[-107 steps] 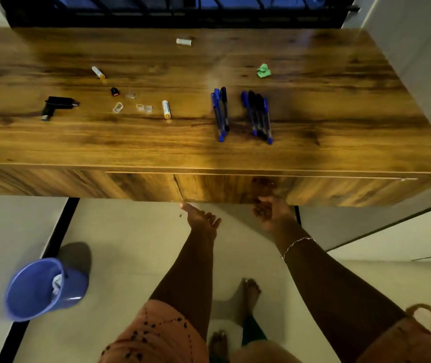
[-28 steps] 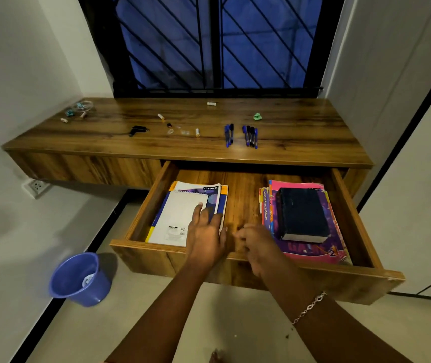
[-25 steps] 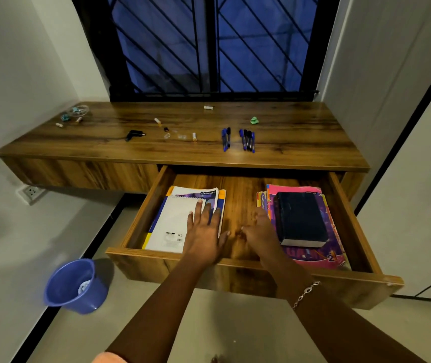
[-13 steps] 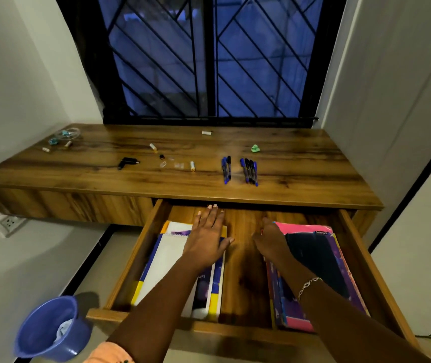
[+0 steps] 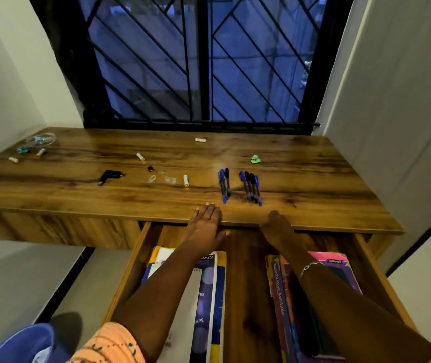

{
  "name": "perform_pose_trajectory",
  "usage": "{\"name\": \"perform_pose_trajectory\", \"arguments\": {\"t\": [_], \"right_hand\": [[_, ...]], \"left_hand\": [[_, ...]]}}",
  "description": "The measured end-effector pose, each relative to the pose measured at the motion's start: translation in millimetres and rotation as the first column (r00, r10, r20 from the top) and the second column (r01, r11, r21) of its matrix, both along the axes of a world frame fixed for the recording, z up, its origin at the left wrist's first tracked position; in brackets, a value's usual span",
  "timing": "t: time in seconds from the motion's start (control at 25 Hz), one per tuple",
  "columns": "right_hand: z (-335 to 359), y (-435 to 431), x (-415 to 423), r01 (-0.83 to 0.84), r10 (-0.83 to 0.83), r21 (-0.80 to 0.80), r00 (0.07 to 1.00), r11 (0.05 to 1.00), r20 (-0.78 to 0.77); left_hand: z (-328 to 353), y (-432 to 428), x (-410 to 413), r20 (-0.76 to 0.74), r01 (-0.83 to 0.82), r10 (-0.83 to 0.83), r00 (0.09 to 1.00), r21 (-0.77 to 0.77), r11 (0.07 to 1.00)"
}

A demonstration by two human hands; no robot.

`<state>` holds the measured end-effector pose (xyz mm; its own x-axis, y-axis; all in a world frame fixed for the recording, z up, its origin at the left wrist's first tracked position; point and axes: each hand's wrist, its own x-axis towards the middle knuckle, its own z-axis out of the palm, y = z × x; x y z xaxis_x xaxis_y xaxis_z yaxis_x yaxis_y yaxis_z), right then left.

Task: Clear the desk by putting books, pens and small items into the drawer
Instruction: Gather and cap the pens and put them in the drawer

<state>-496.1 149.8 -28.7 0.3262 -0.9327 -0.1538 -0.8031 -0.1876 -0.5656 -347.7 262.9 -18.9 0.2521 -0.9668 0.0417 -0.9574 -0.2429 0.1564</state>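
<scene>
Near desk edge: blue, black pens, parallel.

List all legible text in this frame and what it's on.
"Quantitative Aptitude": edge of the purple-and-yellow book, right stack in the wooden drawer.
"ssmate": top of the purple-blue notebook cover, start hidden.
"IES": same cover, fragment.
"APE": same cover, fragment.
Small label on the pink book: too blurred.

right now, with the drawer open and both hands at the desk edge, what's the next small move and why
Probably reach the right hand forward to gather the four blue and black pens lying just beyond it on the wooden desk. The hand looks empty, the wooden drawer is open with bare floor down its middle, and those pens are nearest.
</scene>
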Motion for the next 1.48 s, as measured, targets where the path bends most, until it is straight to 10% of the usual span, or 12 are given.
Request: {"name": "perform_pose_trajectory", "arguments": {"t": [1.0,1.16,1.28,1.48], "right_hand": [[-14,-123,94,-0.029,-0.012,-0.152,0.964,0.988,-0.267],[-20,-126,73,-0.01,0.009,0.004,0.992,1.0,0.127],[-17,-110,55,-0.089,-0.028,0.145,0.754,0.985,0.656],[4,-92,46,-0.314,0.035,0.162,0.538,0.935,0.842]], "left_hand": [[-9,-95,32,-0.274,-0.076,0.029,0.961,-0.164,0.984],[8,-115,31,-0.459,-0.145,0.006,0.889,-0.268,0.953],[29,-136,24,-0.59,-0.192,-0.024,0.807,-0.301,0.934],[46,-154,5,-0.753,-0.162,-0.208,0.624,-0.385,0.909]]}}
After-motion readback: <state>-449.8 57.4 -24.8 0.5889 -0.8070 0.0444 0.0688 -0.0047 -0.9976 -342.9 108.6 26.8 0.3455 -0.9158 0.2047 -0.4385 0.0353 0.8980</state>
